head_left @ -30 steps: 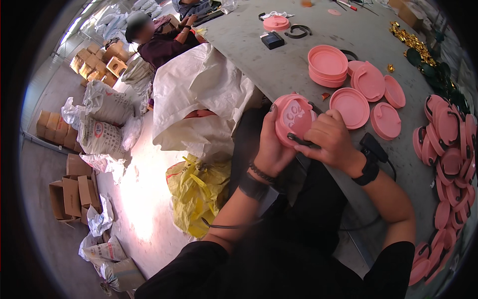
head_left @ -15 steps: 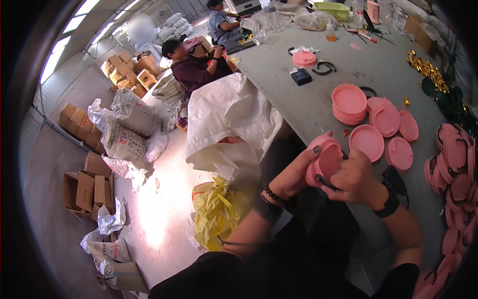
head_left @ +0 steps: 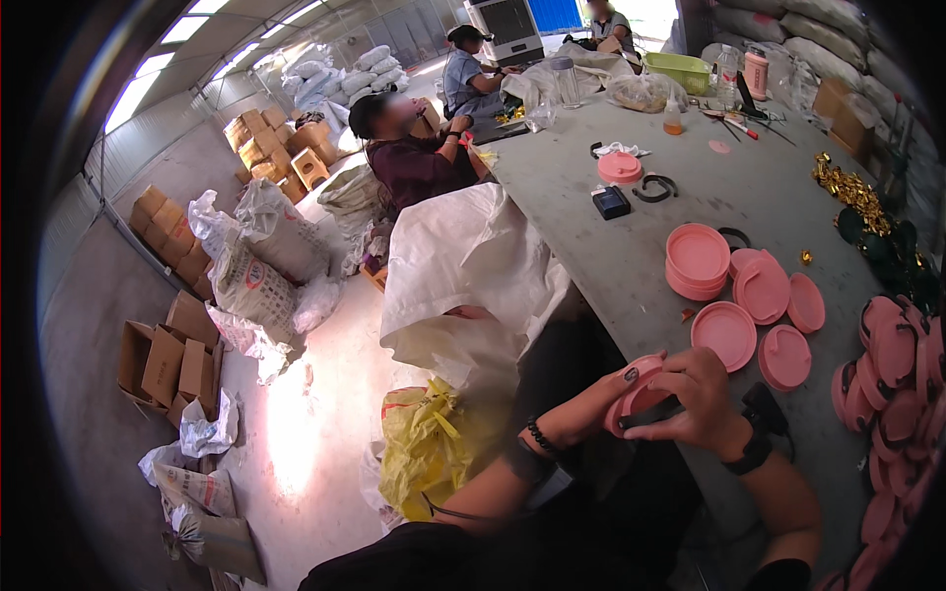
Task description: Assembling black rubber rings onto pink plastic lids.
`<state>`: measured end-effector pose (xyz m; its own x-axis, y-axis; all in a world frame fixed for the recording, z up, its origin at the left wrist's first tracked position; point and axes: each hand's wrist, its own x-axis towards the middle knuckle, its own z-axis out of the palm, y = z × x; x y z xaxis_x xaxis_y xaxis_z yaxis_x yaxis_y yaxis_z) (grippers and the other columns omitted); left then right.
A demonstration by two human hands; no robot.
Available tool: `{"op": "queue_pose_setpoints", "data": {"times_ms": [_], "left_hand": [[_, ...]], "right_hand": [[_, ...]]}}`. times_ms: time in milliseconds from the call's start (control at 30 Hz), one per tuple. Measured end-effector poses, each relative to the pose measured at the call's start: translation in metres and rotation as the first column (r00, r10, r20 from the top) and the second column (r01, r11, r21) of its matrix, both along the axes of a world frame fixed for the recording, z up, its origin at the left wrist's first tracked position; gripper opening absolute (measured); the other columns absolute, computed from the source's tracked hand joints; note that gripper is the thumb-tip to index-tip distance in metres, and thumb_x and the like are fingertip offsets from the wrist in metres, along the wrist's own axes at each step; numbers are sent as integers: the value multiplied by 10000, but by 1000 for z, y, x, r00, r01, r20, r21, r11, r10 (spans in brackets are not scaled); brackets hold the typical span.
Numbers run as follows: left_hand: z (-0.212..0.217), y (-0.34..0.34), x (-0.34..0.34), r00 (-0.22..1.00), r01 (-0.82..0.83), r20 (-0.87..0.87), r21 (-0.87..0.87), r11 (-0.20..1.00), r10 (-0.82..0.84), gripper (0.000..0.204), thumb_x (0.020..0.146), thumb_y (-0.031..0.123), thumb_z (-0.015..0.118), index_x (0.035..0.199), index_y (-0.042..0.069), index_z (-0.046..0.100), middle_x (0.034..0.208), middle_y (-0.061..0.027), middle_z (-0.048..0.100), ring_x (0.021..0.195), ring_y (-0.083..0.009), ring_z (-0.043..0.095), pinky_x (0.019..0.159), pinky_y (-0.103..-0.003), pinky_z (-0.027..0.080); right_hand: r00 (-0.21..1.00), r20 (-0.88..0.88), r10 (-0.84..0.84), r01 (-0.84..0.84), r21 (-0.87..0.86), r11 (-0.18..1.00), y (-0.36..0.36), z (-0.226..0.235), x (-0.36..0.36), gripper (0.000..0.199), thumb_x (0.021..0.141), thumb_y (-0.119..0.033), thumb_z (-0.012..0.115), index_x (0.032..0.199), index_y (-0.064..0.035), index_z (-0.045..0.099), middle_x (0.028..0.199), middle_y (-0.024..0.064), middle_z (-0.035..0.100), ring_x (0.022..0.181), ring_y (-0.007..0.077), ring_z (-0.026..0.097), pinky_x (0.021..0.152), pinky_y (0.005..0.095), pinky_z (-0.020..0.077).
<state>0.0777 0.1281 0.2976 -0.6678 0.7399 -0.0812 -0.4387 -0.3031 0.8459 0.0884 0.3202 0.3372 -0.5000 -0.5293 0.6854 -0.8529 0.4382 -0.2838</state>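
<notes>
A pink round plastic lid (head_left: 636,382) is between my hands, tilted nearly edge-on, over the near edge of the table. My left hand (head_left: 594,406) grips its left side, thumb along the rim. My right hand (head_left: 702,394) is closed around its right side, fingers over the top and thumb below. A black strap at the lid's lower side is partly hidden by the right thumb. Just beyond my hands lie a pink lid (head_left: 723,336), a lid with a raised spout cover (head_left: 785,357), a stack of lids (head_left: 697,258) and several overlapping lids (head_left: 761,290).
At the right, a heap of pink lids with black straps (head_left: 892,345) lies below gold pieces (head_left: 845,187). Farther up the table are a black strap (head_left: 654,188), a small black box (head_left: 611,203) and a green basket (head_left: 678,71). A white sack (head_left: 463,246) hangs left; co-workers sit beyond.
The lid has turned from facing me to nearly edge-on. My right hand has shifted from the black strap to the lid's side. The whole view has tilted upward.
</notes>
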Motion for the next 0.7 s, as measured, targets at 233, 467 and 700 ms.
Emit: {"op": "queue_pose_setpoints", "data": {"times_ms": [233, 467, 700], "left_hand": [[-23, -7, -4, 921, 230, -266, -215, 949, -284, 525, 1015, 446, 340, 1271, 13, 490, 1008, -22, 556, 818, -68, 510, 689, -195, 446], [-34, -56, -10, 988, -46, 150, 103, 994, 30, 752, 930, 558, 450, 1447, 38, 285, 1375, -180, 457, 1226, -287, 508, 987, -436, 454], [-78, -142, -51, 596, -803, -43, -69, 593, 802, 475, 953, 466, 361, 1211, 94, 504, 1168, -115, 572, 1018, -271, 595, 856, -422, 520]], "right_hand": [[942, 273, 195, -209, 23, 978, 6, -21, -7, 747, 598, -452, 843, 1172, -82, 540, 1144, 74, 606, 991, 267, 592, 851, 385, 433], [698, 670, 252, 60, -406, 912, -14, -50, -5, 871, 687, -318, 829, 1382, -37, 385, 1369, 132, 467, 1061, 263, 570, 939, 391, 434], [804, 592, -60, 22, 71, 997, -12, -45, -8, 658, 779, -210, 723, 1336, -30, 421, 1271, 156, 528, 998, 265, 582, 894, 390, 419]]}}
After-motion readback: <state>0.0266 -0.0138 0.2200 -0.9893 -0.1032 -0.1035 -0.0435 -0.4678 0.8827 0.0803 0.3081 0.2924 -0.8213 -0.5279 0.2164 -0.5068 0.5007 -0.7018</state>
